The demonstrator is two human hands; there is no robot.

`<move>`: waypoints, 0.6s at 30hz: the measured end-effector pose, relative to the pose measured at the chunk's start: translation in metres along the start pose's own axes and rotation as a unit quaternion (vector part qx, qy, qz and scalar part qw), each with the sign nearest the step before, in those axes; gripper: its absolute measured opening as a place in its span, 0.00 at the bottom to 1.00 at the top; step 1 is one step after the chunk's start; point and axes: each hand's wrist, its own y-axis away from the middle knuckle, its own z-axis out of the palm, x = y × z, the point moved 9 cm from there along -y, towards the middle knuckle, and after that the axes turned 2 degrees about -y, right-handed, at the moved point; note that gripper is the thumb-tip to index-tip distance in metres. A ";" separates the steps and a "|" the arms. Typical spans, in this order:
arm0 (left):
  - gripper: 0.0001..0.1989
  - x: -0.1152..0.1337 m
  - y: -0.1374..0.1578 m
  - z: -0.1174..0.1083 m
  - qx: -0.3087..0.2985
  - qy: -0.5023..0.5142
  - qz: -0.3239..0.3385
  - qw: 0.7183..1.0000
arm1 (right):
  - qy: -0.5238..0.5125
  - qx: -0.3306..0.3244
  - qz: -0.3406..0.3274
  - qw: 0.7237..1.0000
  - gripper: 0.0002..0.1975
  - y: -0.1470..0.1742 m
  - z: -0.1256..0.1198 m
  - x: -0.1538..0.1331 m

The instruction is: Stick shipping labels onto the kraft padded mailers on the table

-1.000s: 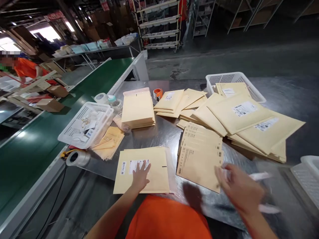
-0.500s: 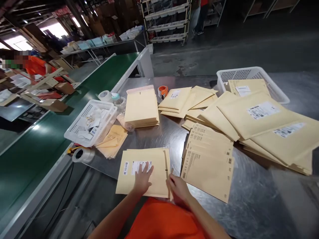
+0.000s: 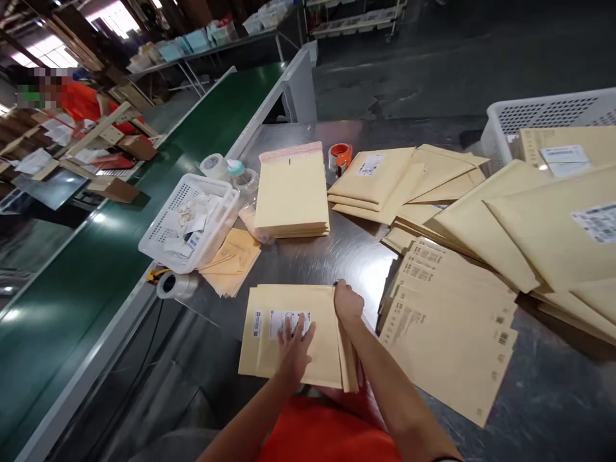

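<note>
A tan padded envelope [image 3: 269, 353] with white printed labels lies flat at the table's near edge. My left hand [image 3: 294, 350] rests on it, fingers spread across the larger label. At the envelope's far right corner, my right hand [image 3: 349, 301] is closed on the flap edge; the fingertips are hidden. The flap [image 3: 347, 359] stands slightly raised along the right side. Right of my hands, fanned flat tan mailers [image 3: 447, 333] with small print lie on the metal table. A neat stack of padded envelopes [image 3: 293, 192] with a pink strip stands beyond.
Labelled envelopes [image 3: 373, 176] are piled at the right, by a white basket [image 3: 553, 112]. An orange tape dispenser [image 3: 341, 157] stands behind. At the left are a white basket [image 3: 185, 221] of small items, tape rolls [image 3: 176, 284] and a green conveyor [image 3: 202, 135]. A person [image 3: 81, 99] works beyond it.
My right hand has moved away from me along the envelope's right edge to the far corner. My left hand stays on the label. The view has shifted, bringing the table closer.
</note>
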 end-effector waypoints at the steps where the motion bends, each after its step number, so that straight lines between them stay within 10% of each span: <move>1: 0.46 0.000 -0.001 0.002 0.015 -0.002 0.005 1.000 | 0.000 -0.003 -0.010 1.000 0.14 0.013 0.005 0.000; 9: 0.47 -0.003 0.000 0.006 0.047 -0.009 0.021 0.999 | -0.064 -0.097 -0.146 0.982 0.10 0.194 0.070 0.032; 18: 0.44 -0.002 0.011 -0.002 0.050 -0.006 0.043 0.998 | -0.277 0.002 0.040 0.960 0.11 0.139 0.041 0.066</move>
